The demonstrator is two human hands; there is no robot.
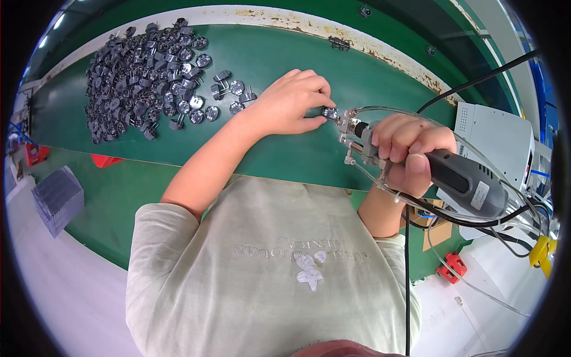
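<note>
Between the thumb and fingertips of my left hand (291, 104) is a small dark round part with a shiny metallic face (329, 112), held just above or on the green tabletop. My right hand (411, 143) is wrapped around a grey electric screwdriver (467, 181) lying nearly level. The tool's metal nose (346, 126) points left and meets the small part or sits right beside it; I cannot tell if they touch. Left of my left hand lie several loose parts of the same kind (237, 88), some with prongs showing.
A large heap of such dark parts (134, 83) covers the table's left side. Clear hoses (380, 108) and a black cable (479, 77) run from the tool area. A white box-shaped machine (493, 134) stands at right. A worn white rail (267, 16) borders the far edge.
</note>
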